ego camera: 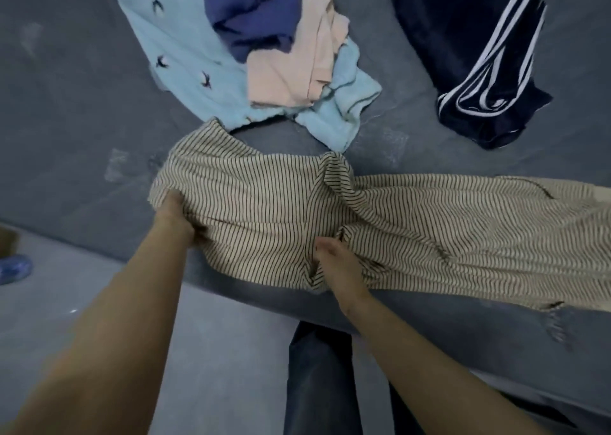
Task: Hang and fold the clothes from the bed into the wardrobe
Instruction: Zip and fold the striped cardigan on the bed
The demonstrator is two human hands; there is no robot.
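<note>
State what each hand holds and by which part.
Both hands grip the striped garment: left hand its left edge, right hand a fold near its middle, at the near edge.

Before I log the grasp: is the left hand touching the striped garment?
Touching. The head view shows the left hand gripping the striped garment at its left edge, fingers buried in the bunched fabric.
</note>
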